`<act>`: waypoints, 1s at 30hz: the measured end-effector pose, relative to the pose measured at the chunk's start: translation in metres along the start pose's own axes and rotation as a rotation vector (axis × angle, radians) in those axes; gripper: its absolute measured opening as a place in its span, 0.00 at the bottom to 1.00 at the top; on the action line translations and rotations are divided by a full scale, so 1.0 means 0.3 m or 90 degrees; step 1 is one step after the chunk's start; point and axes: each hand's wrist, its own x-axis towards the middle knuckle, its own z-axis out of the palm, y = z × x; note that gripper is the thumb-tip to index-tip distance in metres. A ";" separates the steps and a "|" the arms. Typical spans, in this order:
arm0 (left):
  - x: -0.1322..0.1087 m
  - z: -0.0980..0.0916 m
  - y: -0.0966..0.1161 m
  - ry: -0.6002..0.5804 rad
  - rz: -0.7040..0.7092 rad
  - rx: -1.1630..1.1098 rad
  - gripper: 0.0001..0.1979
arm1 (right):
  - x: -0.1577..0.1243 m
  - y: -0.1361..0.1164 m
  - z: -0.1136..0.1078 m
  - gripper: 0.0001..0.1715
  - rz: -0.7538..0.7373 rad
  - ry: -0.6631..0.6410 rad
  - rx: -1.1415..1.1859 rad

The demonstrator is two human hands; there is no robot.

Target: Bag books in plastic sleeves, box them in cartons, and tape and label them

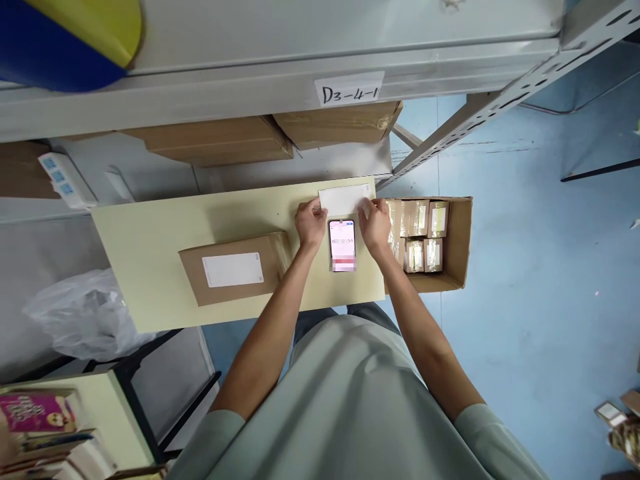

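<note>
Between my two hands a white label sheet [345, 200] is held over the far edge of the pale yellow table. My left hand [311, 223] pinches its left corner, fingers closed. On the other side my right hand [375, 223] pinches the right end. Just below the sheet lies a phone [343, 246] with a lit pink and white screen, partly blurred. To the left a taped brown cardboard box [233, 268] rests on the tabletop [155, 233], with a white label [233, 269] on its top face.
An open carton [457, 247] holding several small taped boxes stands at the table's right end. A grey metal shelf [225, 87] marked D3-4-1 crosses overhead, with cardboard boxes [335, 125] beneath. Left are a clear plastic bag [90, 317] and a second table [103, 413] with packages.
</note>
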 end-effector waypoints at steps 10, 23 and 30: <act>-0.005 0.003 0.044 0.069 0.008 -0.053 0.05 | 0.008 0.032 0.038 0.23 0.012 0.021 0.065; -0.019 -0.045 0.096 -0.034 -0.035 -0.123 0.16 | -0.069 -0.117 -0.008 0.40 -0.116 0.030 0.044; -0.038 -0.050 0.151 0.035 0.016 -0.079 0.14 | -0.091 -0.197 0.008 0.26 -0.174 -0.044 0.024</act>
